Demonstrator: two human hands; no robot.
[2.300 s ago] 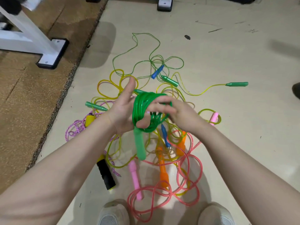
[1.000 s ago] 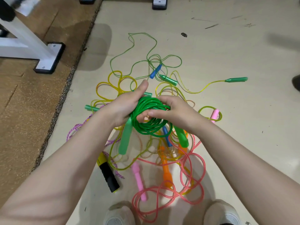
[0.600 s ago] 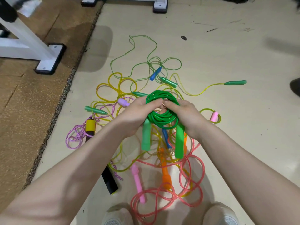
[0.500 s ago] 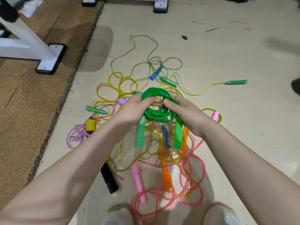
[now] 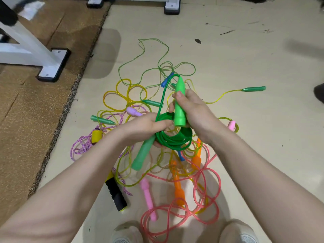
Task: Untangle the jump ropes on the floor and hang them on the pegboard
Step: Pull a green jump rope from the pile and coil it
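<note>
Above the tangled ropes (image 5: 175, 172) on the floor (image 5: 245, 58), the left hand (image 5: 143, 128) grips a coiled green rope (image 5: 175, 139); the right hand (image 5: 194, 109) clasps its upright green handle (image 5: 180, 104).

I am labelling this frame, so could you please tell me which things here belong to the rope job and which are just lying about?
Belong to the job:
- coiled green jump rope, held by left hand
- its green handle, gripped by right hand
- tangled ropes on the floor

Just lying about:
- white frame foot
- brown mat
- shoes
</note>
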